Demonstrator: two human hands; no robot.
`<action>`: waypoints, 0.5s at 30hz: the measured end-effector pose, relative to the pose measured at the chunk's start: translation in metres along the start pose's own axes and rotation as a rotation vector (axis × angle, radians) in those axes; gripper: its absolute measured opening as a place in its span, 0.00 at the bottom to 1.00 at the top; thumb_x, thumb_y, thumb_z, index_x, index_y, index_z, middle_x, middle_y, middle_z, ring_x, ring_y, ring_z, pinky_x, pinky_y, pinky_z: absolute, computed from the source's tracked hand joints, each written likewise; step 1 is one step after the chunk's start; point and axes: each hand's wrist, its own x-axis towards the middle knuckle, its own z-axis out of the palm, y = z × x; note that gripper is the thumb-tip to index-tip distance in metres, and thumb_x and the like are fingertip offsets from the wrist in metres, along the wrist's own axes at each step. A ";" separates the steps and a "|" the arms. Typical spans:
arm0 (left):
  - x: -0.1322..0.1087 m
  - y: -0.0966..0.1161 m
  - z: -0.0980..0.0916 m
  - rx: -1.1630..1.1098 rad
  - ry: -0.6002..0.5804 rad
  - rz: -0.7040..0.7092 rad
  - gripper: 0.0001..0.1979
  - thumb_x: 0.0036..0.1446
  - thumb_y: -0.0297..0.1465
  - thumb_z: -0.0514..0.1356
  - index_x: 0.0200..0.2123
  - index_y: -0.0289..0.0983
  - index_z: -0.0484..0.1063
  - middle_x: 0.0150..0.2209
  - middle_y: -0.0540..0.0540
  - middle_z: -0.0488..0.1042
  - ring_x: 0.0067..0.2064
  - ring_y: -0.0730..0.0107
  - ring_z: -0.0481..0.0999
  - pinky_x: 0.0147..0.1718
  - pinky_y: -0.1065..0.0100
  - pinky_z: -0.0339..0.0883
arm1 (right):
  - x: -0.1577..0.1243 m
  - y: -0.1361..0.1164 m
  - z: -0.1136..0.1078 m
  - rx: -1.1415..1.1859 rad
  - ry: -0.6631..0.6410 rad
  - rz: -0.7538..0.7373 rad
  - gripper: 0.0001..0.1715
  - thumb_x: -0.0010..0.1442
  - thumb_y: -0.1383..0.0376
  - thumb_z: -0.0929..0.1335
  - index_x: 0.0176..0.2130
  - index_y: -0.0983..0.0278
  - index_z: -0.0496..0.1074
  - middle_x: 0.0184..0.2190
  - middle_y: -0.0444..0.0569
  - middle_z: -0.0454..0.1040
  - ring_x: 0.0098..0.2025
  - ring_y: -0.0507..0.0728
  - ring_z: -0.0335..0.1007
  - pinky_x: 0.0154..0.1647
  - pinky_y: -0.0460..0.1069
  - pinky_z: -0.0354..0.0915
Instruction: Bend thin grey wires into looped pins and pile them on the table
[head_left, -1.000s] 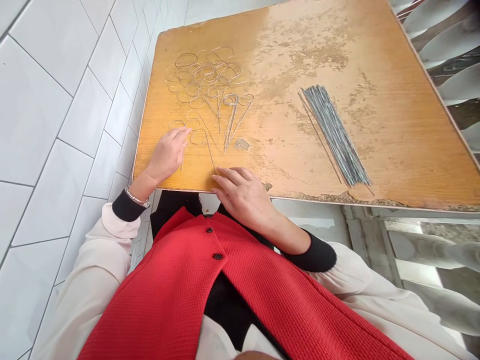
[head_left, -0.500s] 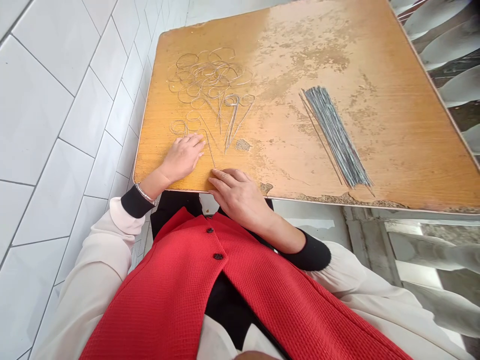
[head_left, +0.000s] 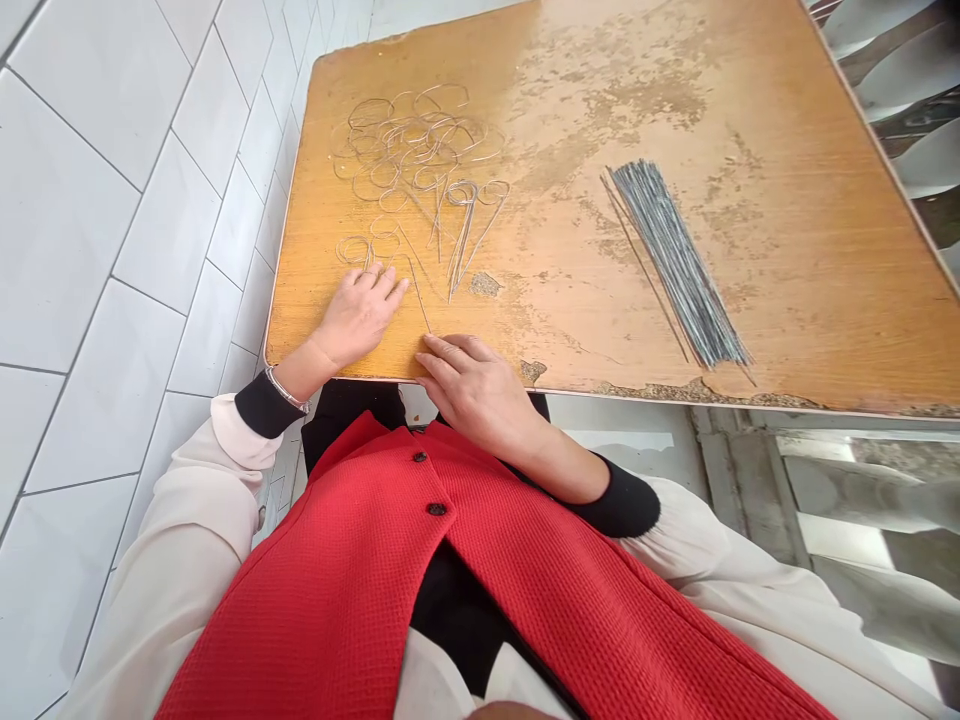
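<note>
Bent wire loops lie in a loose, overlapping heap on the tabletop, directly ahead of the left hand and up from the right hand. Each piece is thin, pale metal with a round eye, and several have long straight stems. A small cluster of loops sits right at the left hand's fingertips, and a few stemmed pieces stand apart from the heap, ahead of the gap between the hands.

The left hand is open and palm down, its fingers slightly spread and resting on the wood. The right hand is also open, its fingers together and lying flat just inside the near edge of the tabletop. Neither hand is clenched, and neither visibly grips anything. One looped wire runs between them, its stem ending just by the right hand's fingertips; whether they touch it, I cannot tell.

Well to the right of the right hand lies a neat bundle of straight grey wires. The tabletop is orange wood veneer, worn and blotchy, with its near edge chipped in front of the right hand. To the left of the left hand is a white tiled surface, and pale slats show beyond the edge to the right of the right hand. Both arms come from cream sleeves with black cuffs, below a red knit vest; a metal bangle circles the left wrist.
</note>
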 end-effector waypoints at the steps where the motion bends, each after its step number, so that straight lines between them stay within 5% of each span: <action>1: 0.001 0.001 0.001 -0.011 0.001 -0.012 0.25 0.67 0.22 0.47 0.64 0.32 0.66 0.64 0.29 0.70 0.68 0.47 0.67 0.61 0.43 0.64 | 0.000 -0.002 0.001 -0.012 0.000 0.008 0.17 0.71 0.66 0.62 0.47 0.67 0.79 0.51 0.61 0.79 0.48 0.65 0.72 0.50 0.61 0.72; 7: -0.005 -0.005 -0.005 -0.092 0.140 -0.104 0.27 0.67 0.22 0.45 0.67 0.33 0.62 0.66 0.33 0.68 0.69 0.53 0.66 0.65 0.49 0.61 | -0.006 0.023 -0.016 -0.018 0.158 0.055 0.21 0.72 0.62 0.61 0.49 0.69 0.80 0.52 0.62 0.80 0.49 0.63 0.75 0.49 0.58 0.71; 10: -0.021 -0.014 -0.013 -0.145 0.293 -0.171 0.24 0.70 0.25 0.44 0.65 0.36 0.63 0.65 0.36 0.69 0.68 0.57 0.67 0.67 0.51 0.60 | -0.007 0.077 -0.048 -0.121 0.228 0.413 0.27 0.71 0.55 0.61 0.47 0.70 0.83 0.47 0.64 0.81 0.48 0.63 0.77 0.45 0.58 0.67; 13: -0.039 -0.016 -0.014 -0.217 0.432 -0.226 0.22 0.72 0.30 0.42 0.62 0.36 0.67 0.63 0.37 0.72 0.66 0.59 0.70 0.66 0.52 0.62 | 0.001 0.132 -0.079 -0.385 0.107 0.798 0.37 0.68 0.48 0.60 0.51 0.76 0.81 0.47 0.69 0.80 0.51 0.70 0.75 0.39 0.61 0.59; 15: -0.047 -0.013 -0.009 -0.241 0.493 -0.242 0.22 0.72 0.31 0.42 0.59 0.36 0.69 0.61 0.37 0.74 0.63 0.60 0.73 0.64 0.53 0.65 | 0.009 0.151 -0.091 -0.478 -0.152 0.921 0.32 0.68 0.54 0.63 0.56 0.75 0.78 0.53 0.73 0.76 0.56 0.71 0.73 0.45 0.59 0.63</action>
